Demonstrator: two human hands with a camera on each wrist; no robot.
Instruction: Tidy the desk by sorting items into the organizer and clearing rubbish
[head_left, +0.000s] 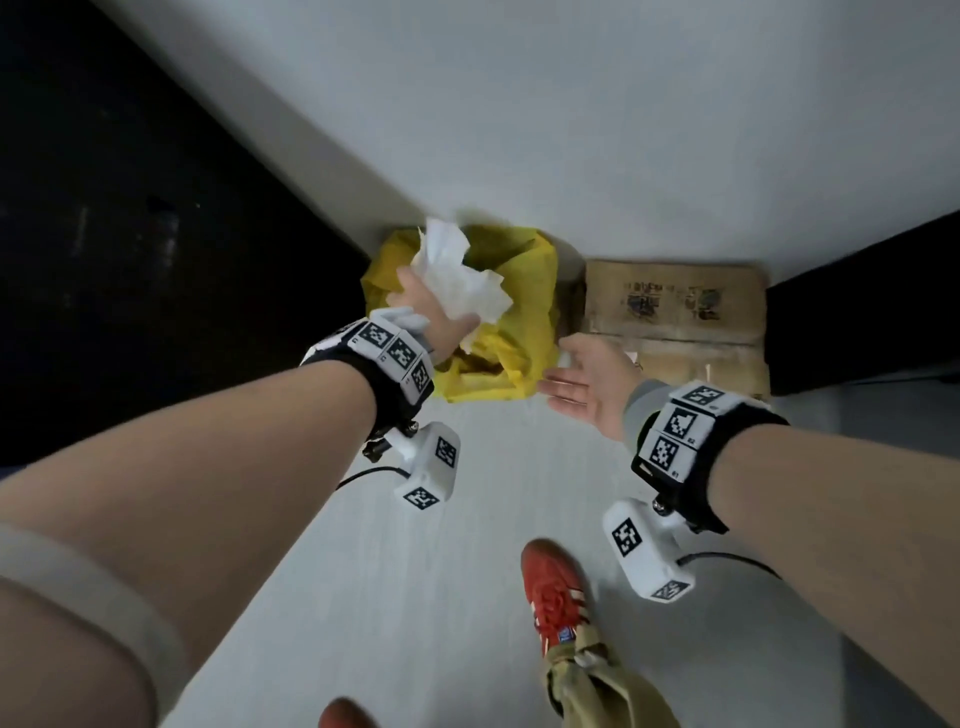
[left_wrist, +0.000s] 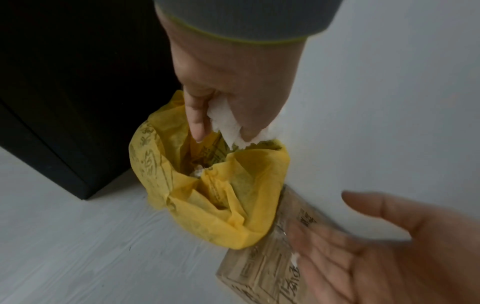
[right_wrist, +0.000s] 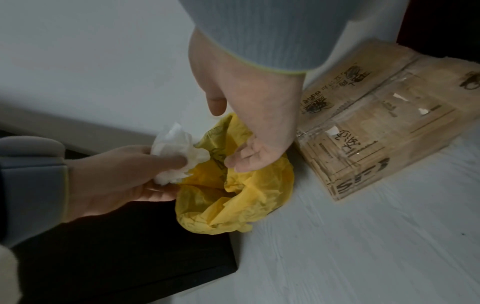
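A bin lined with a yellow bag (head_left: 514, 291) (left_wrist: 207, 189) (right_wrist: 233, 195) stands on the pale floor against the white wall. My left hand (head_left: 431, 306) (left_wrist: 223, 98) (right_wrist: 124, 174) grips a crumpled white tissue (head_left: 457, 275) (left_wrist: 226, 123) (right_wrist: 179, 152) right above the bag's mouth. My right hand (head_left: 587, 384) (left_wrist: 389, 246) (right_wrist: 249, 144) hovers open beside the bag's right rim, palm showing, holding nothing. White scraps lie deep inside the bag in the left wrist view.
A taped cardboard box (head_left: 675, 317) (right_wrist: 376, 123) sits right of the bin against the wall. Dark furniture (head_left: 130, 234) (right_wrist: 116, 257) stands to the bin's left, another dark piece (head_left: 862, 306) right of the box. My red shoe (head_left: 556, 592) is on the floor below.
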